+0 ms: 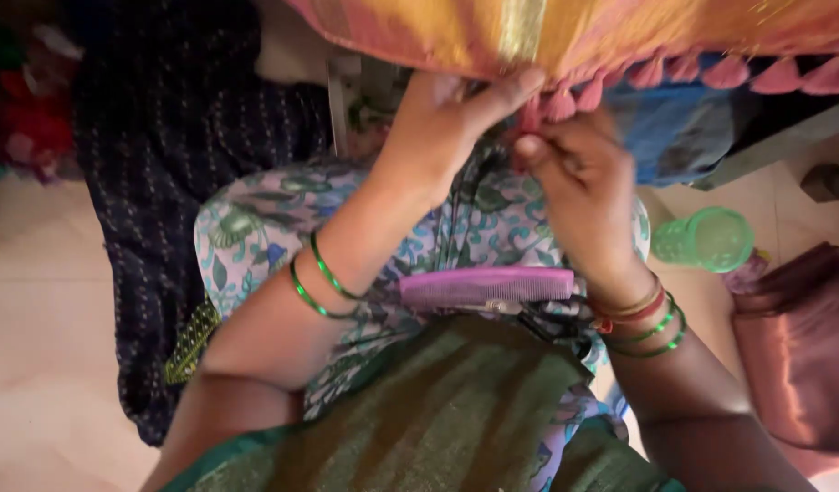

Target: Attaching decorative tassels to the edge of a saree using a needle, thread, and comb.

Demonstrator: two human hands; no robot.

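- Green cloth [456,401], bottom centre of the frame: draped over the lap nearest the camera, lying slack and not handled.
- Purple comb [486,287], centre: laid flat across the lap on the patterned cloth [255,237], teeth facing down the frame, parked between the two wrists where either hand could reach it. Dark scissors-like handles beside its right end are too blurred to name.
- Bangles [321,282], centre left, and bangles [647,323], centre right: green rings on both wrists, with red and gold ones added on the right wrist.
- Left hand [442,128], upper centre: raised to the fabric edge, thumb stretched along the fringe and fingers tucked behind, gripping the border so that it stays taut.
- Right hand [579,187], upper centre right: fingertips drawn together, pinching one pink tassel [532,118] just below the edge; motion blur hides the exact finger placing.
- Orange and pink fabric [565,32], top of the frame: hangs over the knees with its row of pink tassels facing the person, so the fringe sits at working height.
- Green plastic cup [706,239], right: on its side on the floor, well apart from the hands.
- Dark dotted cloth [155,182], left: heaped on the floor.
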